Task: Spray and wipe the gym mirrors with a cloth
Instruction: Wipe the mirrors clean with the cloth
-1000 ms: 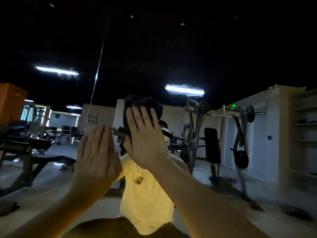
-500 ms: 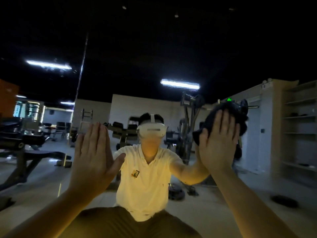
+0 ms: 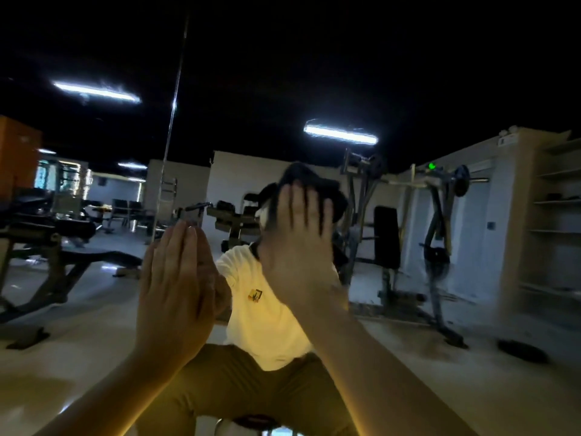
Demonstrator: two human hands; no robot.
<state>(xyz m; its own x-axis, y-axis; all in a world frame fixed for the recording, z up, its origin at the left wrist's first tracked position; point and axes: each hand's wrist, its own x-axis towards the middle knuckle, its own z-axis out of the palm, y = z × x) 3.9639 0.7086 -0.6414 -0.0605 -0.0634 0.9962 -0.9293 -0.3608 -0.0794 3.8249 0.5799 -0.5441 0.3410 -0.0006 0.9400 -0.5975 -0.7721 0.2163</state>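
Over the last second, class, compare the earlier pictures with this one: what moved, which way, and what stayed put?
The right hand, pressing the dark cloth flat to the mirror, swept out to the right and has now come back left, above the reflected white shirt. The left hand stayed flat on the mirror, lower left. Nothing was taken up or let go.

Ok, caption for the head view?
Right hand presses a dark cloth on the mirror; left hand flat alongside.
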